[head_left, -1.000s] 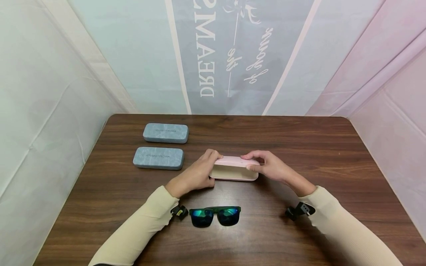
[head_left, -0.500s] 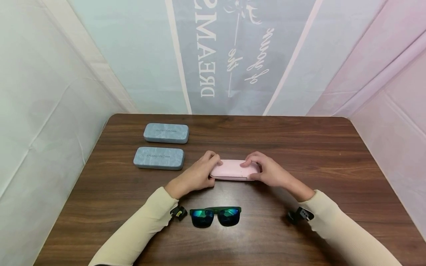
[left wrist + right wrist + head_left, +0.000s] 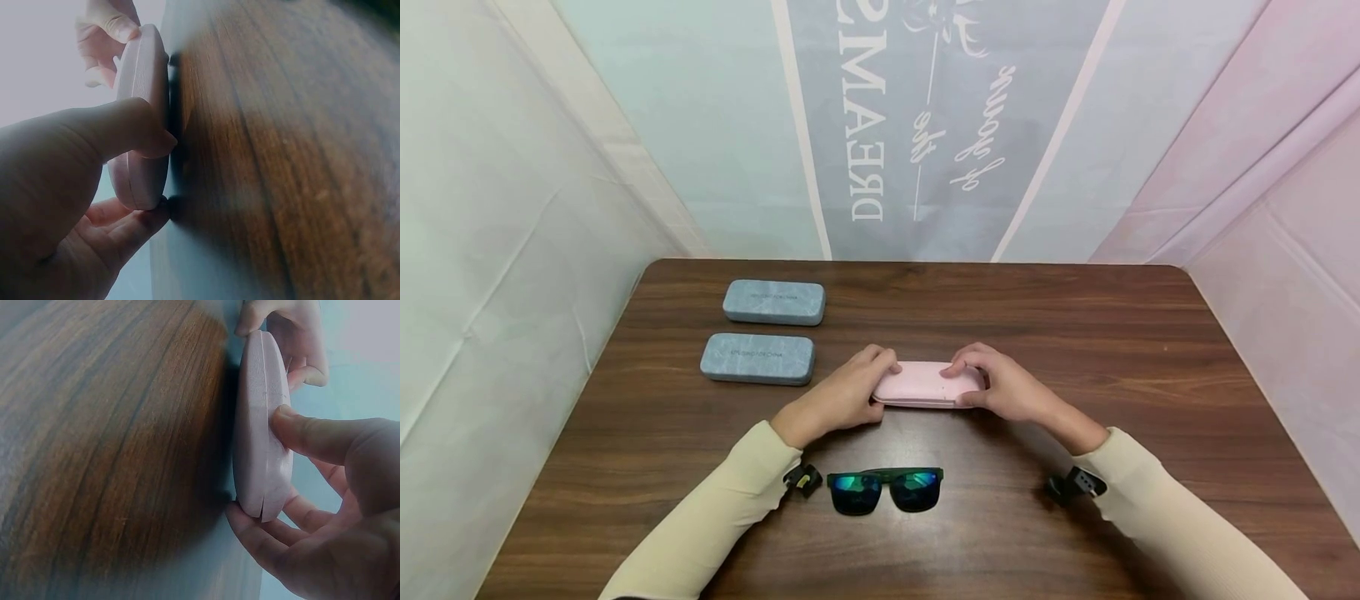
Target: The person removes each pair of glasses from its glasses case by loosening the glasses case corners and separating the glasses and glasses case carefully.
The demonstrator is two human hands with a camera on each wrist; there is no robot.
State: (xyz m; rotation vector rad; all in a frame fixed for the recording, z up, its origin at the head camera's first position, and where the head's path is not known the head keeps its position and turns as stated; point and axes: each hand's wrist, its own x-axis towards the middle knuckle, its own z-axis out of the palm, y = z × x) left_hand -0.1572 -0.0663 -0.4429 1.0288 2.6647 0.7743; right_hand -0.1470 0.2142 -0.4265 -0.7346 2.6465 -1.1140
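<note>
A pink glasses case (image 3: 919,382) lies lid down on its base near the middle of the wooden table. My left hand (image 3: 842,390) grips its left end, the thumb along the front side in the left wrist view, where the case (image 3: 140,75) shows edge-on. At the other end my right hand (image 3: 1006,383) holds the case, its thumb at the lid seam in the right wrist view; a thin slit shows at the near end of the case (image 3: 259,437). Closer to me, a pair of sunglasses (image 3: 886,490) with blue-green mirrored lenses lies between the forearms.
Two blue-grey glasses cases, the rear one (image 3: 774,302) and the front one (image 3: 757,359), lie at the back left. The brown wooden table (image 3: 1075,317) ends at a printed curtain (image 3: 910,167). Black wrist devices sit at both sleeves.
The pink case's lid stood raised with its cream inside showing one second ago; it came down by half a second ago. Both hands kept their places at the ends.
</note>
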